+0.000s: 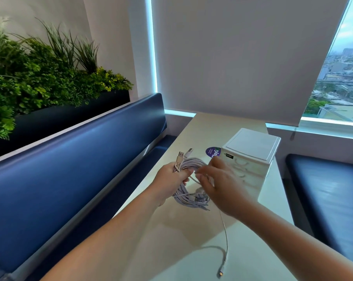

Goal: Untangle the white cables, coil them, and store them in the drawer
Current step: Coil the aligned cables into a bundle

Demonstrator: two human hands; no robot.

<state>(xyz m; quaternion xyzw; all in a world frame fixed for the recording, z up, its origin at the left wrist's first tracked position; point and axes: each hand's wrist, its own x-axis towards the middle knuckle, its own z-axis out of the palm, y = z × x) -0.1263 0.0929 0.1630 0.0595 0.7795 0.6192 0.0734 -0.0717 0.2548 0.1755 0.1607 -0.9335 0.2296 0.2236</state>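
Head view: white cables [188, 164] are bundled in a rough coil, held above the bench [212, 126] just left of the white drawer unit [250, 159]. The left hand [171, 179] grips the coil's left side, fingers curled round the strands. Two USB plugs [184, 152] stick up from that grip. The right hand [218, 183] lies over the coil's right side, between the coil and the drawer unit. It is motion-blurred, so I cannot tell whether it pinches a strand. One loose strand [225, 240] trails down from the coil and ends on the bench nearer the camera than the unit. A purple sticker [213, 152] lies on the bench against the unit's left side.
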